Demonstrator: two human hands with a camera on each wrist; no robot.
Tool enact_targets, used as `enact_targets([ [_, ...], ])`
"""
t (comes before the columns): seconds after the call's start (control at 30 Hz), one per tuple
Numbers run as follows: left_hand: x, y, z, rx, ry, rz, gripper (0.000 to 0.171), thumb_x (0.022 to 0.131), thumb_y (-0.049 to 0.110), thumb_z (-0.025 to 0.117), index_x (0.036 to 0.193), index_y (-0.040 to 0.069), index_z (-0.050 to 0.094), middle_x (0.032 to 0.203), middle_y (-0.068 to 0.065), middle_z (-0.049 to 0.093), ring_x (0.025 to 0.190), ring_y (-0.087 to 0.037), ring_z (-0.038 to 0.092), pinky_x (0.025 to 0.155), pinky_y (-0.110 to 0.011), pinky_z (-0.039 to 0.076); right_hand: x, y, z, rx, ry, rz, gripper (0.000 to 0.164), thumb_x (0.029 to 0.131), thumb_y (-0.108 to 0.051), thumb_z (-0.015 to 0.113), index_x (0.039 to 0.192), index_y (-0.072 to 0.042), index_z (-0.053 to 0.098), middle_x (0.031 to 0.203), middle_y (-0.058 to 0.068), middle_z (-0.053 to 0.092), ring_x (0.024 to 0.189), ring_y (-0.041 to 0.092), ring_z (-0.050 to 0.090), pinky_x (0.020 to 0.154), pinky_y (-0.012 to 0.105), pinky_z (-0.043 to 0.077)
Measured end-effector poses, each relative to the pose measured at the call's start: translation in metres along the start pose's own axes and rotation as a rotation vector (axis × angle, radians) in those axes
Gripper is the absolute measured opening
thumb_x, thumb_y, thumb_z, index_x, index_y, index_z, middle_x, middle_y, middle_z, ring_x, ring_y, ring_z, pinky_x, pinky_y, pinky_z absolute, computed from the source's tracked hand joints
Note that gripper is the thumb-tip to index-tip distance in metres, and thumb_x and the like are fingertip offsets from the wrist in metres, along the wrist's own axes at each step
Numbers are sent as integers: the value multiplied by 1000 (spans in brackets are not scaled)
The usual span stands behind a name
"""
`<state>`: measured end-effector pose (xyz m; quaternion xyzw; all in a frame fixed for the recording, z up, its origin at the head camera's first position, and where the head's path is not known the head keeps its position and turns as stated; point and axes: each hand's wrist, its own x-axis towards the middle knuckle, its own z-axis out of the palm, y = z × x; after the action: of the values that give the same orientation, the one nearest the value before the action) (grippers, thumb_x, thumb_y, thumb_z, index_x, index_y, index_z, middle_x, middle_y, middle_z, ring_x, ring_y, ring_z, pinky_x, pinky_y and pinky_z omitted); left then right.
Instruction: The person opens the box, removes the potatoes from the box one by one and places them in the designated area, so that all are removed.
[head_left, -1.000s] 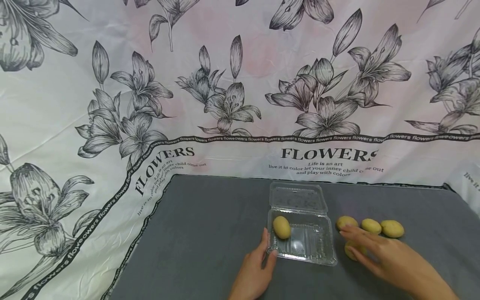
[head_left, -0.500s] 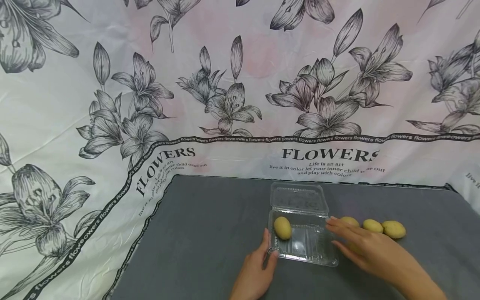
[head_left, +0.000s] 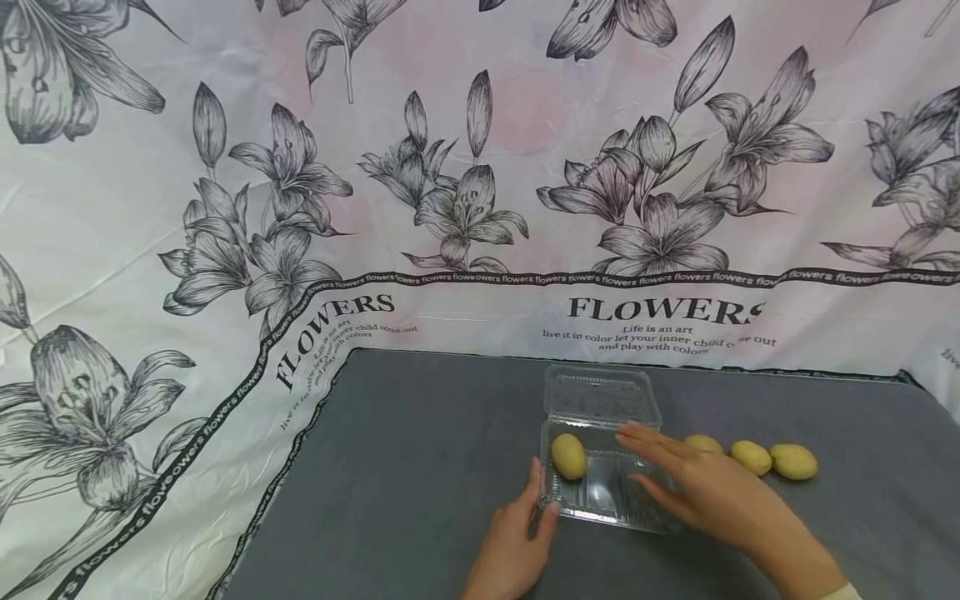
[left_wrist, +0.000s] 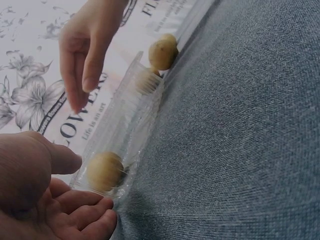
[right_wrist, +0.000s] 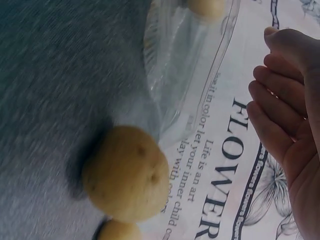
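Note:
A clear plastic clamshell container [head_left: 600,518] stands on the grey table, its lid [head_left: 600,396] folded back behind it. One potato [head_left: 568,457] sits at its left end. Beside that end is my left hand [head_left: 512,542], thumb by the front left corner and fingers along the side. The left wrist view shows that hand's relaxed fingers [left_wrist: 90,215] right at the container's end. My right hand [head_left: 712,492] reaches over the container's right part, fingers extended. Its palm [right_wrist: 295,115] holds nothing in the right wrist view. A potato [right_wrist: 127,172] lies on the table near it.
Right of the container, potatoes [head_left: 751,457] lie in a row, one partly behind my right hand. The grey table [head_left: 405,467] extends to the left. A white flower-printed cloth [head_left: 465,317] hangs behind and at the left side.
My right hand has moved left from above the potatoes to over the container. The left hand stays at the container's left end, and the potato inside keeps its place.

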<state>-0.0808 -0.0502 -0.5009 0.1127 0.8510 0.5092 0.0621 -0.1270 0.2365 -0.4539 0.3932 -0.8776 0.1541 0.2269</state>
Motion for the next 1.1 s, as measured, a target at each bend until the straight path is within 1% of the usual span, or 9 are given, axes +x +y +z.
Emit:
enact_targets([
  [0.07, 0, 0, 0, 2, 3, -3, 68, 112, 36, 55, 166, 7, 27, 162, -7, 44, 141, -33, 54, 118, -51, 43, 4, -3, 3, 12, -14, 10, 64, 90, -23, 86, 148, -11, 62, 145, 14, 66, 90, 13, 77, 71, 32, 64],
  [0.13, -1, 0, 0, 2, 3, -8, 68, 111, 36, 55, 166, 8, 28, 162, -8, 44, 139, -34, 55, 117, -52, 44, 7, -6, 5, 41, -33, 30, 67, 88, -21, 88, 149, -11, 61, 145, 15, 65, 77, 3, 72, 64, 27, 61],
  [0.3, 0, -1, 0, -13, -1, -18, 68, 111, 36, 56, 166, 7, 29, 163, -9, 43, 139, -34, 56, 116, -53, 45, 12, -12, 14, 94, -49, 51, 69, 87, -18, 89, 149, -10, 61, 144, 17, 65, 57, -16, 45, 52, 15, 49],
  [0.4, 1, -1, 0, -18, 0, -17, 69, 111, 36, 56, 166, 6, 28, 163, -8, 44, 140, -33, 54, 117, -53, 44, 16, -15, 19, 96, -42, 26, 67, 86, -18, 89, 147, -7, 62, 143, 19, 66, 57, -12, 50, 55, 16, 53],
  [0.5, 1, -2, 0, -22, -3, -16, 69, 111, 35, 56, 166, 5, 28, 162, -9, 44, 141, -32, 53, 117, -52, 43, 20, -17, 24, 130, -64, 17, 64, 89, -18, 87, 146, -5, 61, 144, 20, 64, 67, -4, 63, 61, 22, 58],
  [0.6, 2, -1, -1, -28, -16, -22, 69, 111, 35, 57, 166, 5, 28, 162, -10, 44, 140, -33, 54, 116, -52, 44, 23, -20, 27, 163, -96, 29, 63, 92, -18, 84, 148, -4, 59, 147, 21, 62, 66, -3, 63, 61, 24, 59],
  [0.8, 4, 1, -2, -49, -38, -22, 71, 110, 35, 58, 166, 3, 27, 163, -12, 43, 141, -33, 53, 115, -52, 45, 30, -24, 37, 138, -87, 41, 64, 92, -20, 85, 148, -4, 59, 146, 19, 64, 85, 13, 75, 74, 35, 64],
  [1.0, 3, 2, -3, -63, -42, -17, 71, 111, 35, 57, 165, 1, 27, 163, -13, 42, 141, -33, 53, 116, -52, 45, 34, -28, 44, 116, -77, 66, 59, 92, -20, 85, 144, -5, 63, 141, 19, 67, 82, 18, 76, 69, 37, 64],
  [1.1, 2, 2, -3, -60, -40, -16, 70, 111, 34, 57, 165, 1, 28, 163, -14, 43, 140, -34, 54, 115, -53, 45, 36, -29, 46, 109, -80, 74, 58, 92, -20, 84, 143, -4, 63, 139, 18, 68, 75, 16, 74, 66, 35, 64],
])
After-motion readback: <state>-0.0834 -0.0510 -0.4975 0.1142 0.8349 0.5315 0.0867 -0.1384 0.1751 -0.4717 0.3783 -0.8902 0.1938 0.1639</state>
